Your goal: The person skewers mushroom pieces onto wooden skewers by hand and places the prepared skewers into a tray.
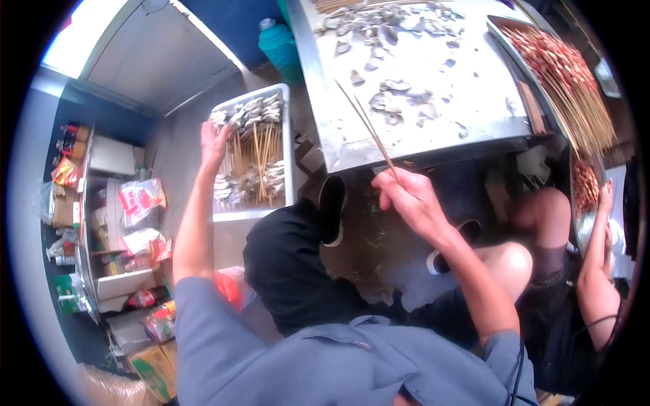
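Note:
My right hand (409,196) is closed in a pinch around thin bamboo skewers (369,125), which point up and left over the front edge of the metal table (325,139). No food shows on these skewers. At the left rim of a white plastic tray (287,149), my left hand (214,143) has its fingers stretched out and apart, with nothing visible in it. Inside the tray lie many skewers threaded with grey-white pieces (271,107) that look like mushroom. Similar loose pieces (396,101) are scattered across the white tabletop.
A tray of red-topped skewers (558,64) stands at the right, beside another person's arm (596,237) and knee (550,210). A teal flask (276,44) stands behind the tray. Cluttered shelves (125,284) line the left wall. My shoe (332,210) is near the table's front.

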Demonstrator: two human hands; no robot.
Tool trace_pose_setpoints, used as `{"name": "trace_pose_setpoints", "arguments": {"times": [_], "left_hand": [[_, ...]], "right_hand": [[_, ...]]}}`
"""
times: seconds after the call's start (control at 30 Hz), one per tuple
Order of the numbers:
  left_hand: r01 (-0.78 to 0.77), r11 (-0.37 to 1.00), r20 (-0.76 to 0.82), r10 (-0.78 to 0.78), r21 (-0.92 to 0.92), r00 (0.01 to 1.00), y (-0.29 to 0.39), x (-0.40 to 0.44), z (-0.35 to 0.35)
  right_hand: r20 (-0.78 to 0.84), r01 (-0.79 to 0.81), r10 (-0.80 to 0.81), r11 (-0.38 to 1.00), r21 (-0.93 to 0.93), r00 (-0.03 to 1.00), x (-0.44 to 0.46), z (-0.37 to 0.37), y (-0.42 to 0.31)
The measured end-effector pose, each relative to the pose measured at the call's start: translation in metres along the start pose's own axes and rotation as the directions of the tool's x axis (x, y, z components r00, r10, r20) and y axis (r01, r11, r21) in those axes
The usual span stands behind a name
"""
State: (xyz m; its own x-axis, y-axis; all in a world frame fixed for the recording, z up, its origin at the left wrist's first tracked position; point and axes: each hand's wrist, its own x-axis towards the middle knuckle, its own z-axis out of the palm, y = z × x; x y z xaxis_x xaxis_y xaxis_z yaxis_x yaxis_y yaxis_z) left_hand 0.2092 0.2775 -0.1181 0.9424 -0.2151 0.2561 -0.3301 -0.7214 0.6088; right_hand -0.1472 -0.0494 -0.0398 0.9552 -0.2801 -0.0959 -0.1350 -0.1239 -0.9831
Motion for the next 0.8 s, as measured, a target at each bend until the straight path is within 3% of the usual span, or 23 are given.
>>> {"name": "trace_pose_setpoints", "arguments": {"times": [0.1, 0.13, 0.17, 0.2, 0.27, 0.4, 0.47, 0.53, 0.67, 0.8], "left_hand": [[-0.226, 0.958, -0.233, 0.265, 0.178, 0.936, 0.048, -0.016, -0.013], [-0.247, 0.954, -0.229, 0.282, 0.17, 0.932, 0.084, -0.027, -0.02], [-0.179, 0.962, -0.099, 0.161, -0.204, 0.982, 0.123, -0.043, -0.028], [-0.035, 0.845, 0.076, 0.089, -0.534, 0.993, 0.162, -0.061, -0.035], [-0.023, 0.806, 0.214, 0.185, -0.592, 0.959, 0.239, -0.105, -0.043], [0.243, 0.676, 0.548, 0.282, -0.696, 0.787, 0.311, -0.162, -0.025], [0.351, 0.568, 0.612, 0.369, -0.745, 0.7, 0.322, -0.171, -0.006], [0.361, 0.539, 0.605, 0.389, -0.761, 0.695, 0.321, -0.173, 0.011], [0.35, 0.483, 0.541, 0.339, -0.802, 0.77, 0.319, -0.174, 0.033], [0.321, 0.486, 0.496, 0.289, -0.813, 0.819, 0.322, -0.174, 0.043]], "right_hand": [[0.108, -0.063, 0.048, 0.987, 0.147, 0.993, 0.0, -0.005, 0.003], [0.086, -0.056, 0.043, 0.987, 0.15, 0.995, -0.001, -0.006, 0.004], [0.11, -0.096, 0.076, 0.977, 0.191, 0.991, -0.003, -0.007, 0.003], [0.136, -0.136, 0.106, 0.964, 0.23, 0.985, -0.005, -0.007, 0.001], [0.177, -0.167, 0.121, 0.947, 0.275, 0.977, -0.011, -0.011, -0.007], [0.221, -0.18, 0.116, 0.939, 0.294, 0.968, -0.023, -0.011, -0.017], [0.284, -0.169, 0.073, 0.929, 0.329, 0.956, -0.029, -0.013, -0.021], [0.293, -0.198, 0.101, 0.924, 0.326, 0.951, -0.035, -0.015, -0.023], [0.285, -0.198, 0.105, 0.926, 0.321, 0.953, -0.043, -0.025, -0.022], [0.148, -0.169, 0.125, 0.926, 0.338, 0.981, -0.045, -0.032, -0.015]]}}
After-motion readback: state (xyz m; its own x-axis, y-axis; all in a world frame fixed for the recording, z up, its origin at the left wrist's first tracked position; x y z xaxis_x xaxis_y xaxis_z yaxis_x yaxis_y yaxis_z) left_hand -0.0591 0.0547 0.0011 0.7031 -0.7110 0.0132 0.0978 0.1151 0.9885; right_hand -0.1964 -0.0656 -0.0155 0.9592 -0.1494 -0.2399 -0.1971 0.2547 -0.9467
